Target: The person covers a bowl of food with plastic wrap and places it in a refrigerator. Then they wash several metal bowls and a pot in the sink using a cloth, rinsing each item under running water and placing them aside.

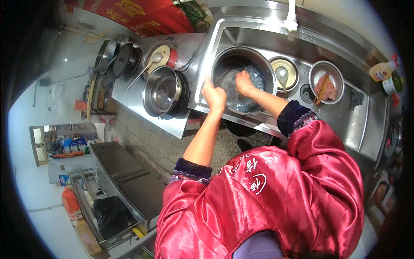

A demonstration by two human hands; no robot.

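Stainless steel runs through nearly everything: a large round steel basin [243,64] sits in the left part of a rectangular steel sink [258,32], its wall smooth and shiny, with shallow water and something bluish and glistening at the bottom. The left hand [214,96] is closed on the basin's near left rim, fingers curled over the edge in a firm grip. The right hand [244,83] reaches down inside the basin, fingers bent onto the wet bluish contents; whether it actually grips them I cannot tell. Both forearms are bare, with dark cuffs and glossy red satin sleeves pushed up. Just right of the basin, still inside the sink, stands a small round bowl with a metal ladle [283,77] lying in it, and further right a steel bowl [326,81] holds pale pink pieces with wooden chopsticks laid across them. A white tap [291,19] hangs over the sink's far edge. On the steel counter [133,97] to the left, close to the sink wall, sits a deep steel pot [166,93], with a shallow pan and spoon behind it and dark lids beyond. The basin fills most of its end of the sink, leaving narrow gaps at the walls; the sink floor to the right lies more open.
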